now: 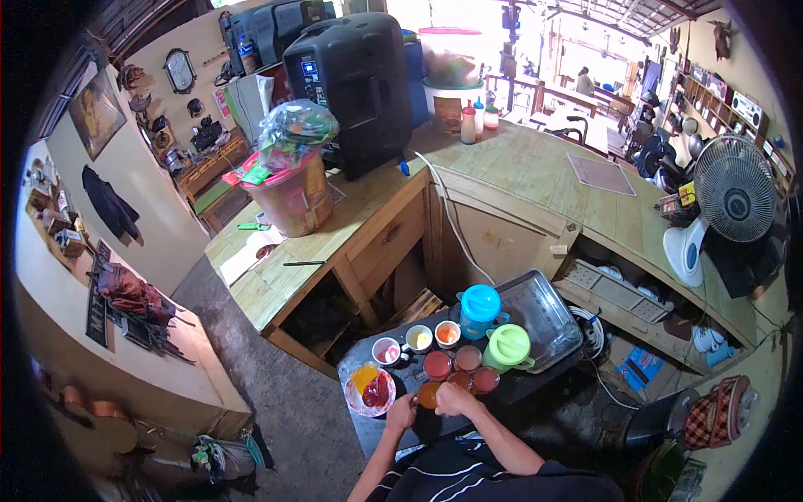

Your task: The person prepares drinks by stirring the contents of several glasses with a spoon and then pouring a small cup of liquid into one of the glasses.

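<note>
My left hand (403,412) is closed at the left side of a glass of orange drink (428,395), its fingers seeming to grip the glass there. Close by on the right, my right hand (455,401) is closed with the fingers pointing down; whatever it holds is hidden. Behind them stand several glasses of reddish drink (437,365). Farther back are three white cups with pink (386,351), pale yellow (419,338) and orange (447,335) contents. To the left lies a plate (358,407) bearing yellow and dark red pieces.
A blue lidded pitcher (480,311) and a green one (508,346) stand behind the glasses. A metal tray (548,322) lies at the dark table's right end. Beyond is a wooden counter (502,171) with a pink bucket (293,197), a black speaker (351,92) and a fan (736,192).
</note>
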Demonstrator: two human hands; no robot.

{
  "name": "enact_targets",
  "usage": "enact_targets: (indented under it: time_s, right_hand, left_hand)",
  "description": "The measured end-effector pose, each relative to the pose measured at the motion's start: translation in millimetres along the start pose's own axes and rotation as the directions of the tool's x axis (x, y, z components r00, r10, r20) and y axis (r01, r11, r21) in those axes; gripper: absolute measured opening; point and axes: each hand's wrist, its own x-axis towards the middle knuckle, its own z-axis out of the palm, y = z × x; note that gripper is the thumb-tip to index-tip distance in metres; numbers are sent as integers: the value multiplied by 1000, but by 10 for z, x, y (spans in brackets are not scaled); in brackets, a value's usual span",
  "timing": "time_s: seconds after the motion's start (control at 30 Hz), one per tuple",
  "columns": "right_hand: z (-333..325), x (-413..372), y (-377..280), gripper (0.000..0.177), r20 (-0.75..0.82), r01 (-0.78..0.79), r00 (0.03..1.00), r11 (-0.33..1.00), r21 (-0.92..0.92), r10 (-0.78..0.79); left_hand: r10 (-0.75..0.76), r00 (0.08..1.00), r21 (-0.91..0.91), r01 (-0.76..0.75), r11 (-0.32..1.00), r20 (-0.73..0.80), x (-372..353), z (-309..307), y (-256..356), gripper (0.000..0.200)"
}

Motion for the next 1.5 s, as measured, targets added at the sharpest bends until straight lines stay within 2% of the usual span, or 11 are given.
enact_targets:
  time_s: [0.07, 0.2, 0.43, 0.57, 0.67, 0.87, 0.97, 1.07, 1.27, 1.37, 1.5]
  right_hand:
    - [-49, -19, -85, 18, 176, -59, 984, 959, 279, 9]
    - [-139, -49, -205, 22, -352, -18, 934, 992, 122, 60]
    - [-147, -67, -199, 20, 77, 49, 996, 997, -58, -44]
    - [-10, -21, -159, 18, -121, -10, 992, 974, 225, 38]
    - [-94, -27, -210, 16, -323, -148, 941, 982, -118, 103]
    - [-36, -12, -95, 19, 67, 115, 991, 992, -43, -112]
    - [-64, -31, -124, 18, -53, -59, 996, 957, 283, 77]
    - [-207, -71, -219, 17, -271, -178, 949, 983, -50, 158]
    - [-145, -23, -97, 17, 253, -99, 966, 982, 159, 57]
    - [-90, -55, -127, 18, -30, -110, 992, 943, 314, 126]
    - [-195, -87, -190, 17, -300, -134, 949, 987, -93, 101]
  left_hand:
    - [-2, 1000, 3, 2, 1000, 5, 14, 29, -31, 22]
    - [-27, 1000, 7, 27, 1000, 4, 1, 34, -39, 22]
    - [-22, 1000, -7, 22, 1000, 21, -19, -70, 111, 24]
    - [5, 1000, 13, -5, 1000, -4, -8, -4, 34, 23]
    - [-5, 1000, 28, 5, 1000, 23, 2, -17, 20, 23]
    - [-5, 1000, 50, 3, 999, 25, 13, 4, 0, 22]
    - [20, 1000, 38, -20, 999, 6, 21, -16, 20, 23]
    - [35, 999, 30, -35, 999, 4, 20, 46, -77, 24]
    - [-16, 999, 60, 14, 998, 33, 12, -1, 9, 24]
    - [4, 1000, 59, -5, 998, 18, 36, -34, 26, 24]
    - [35, 999, 28, -35, 999, 1, 31, 58, -81, 23]
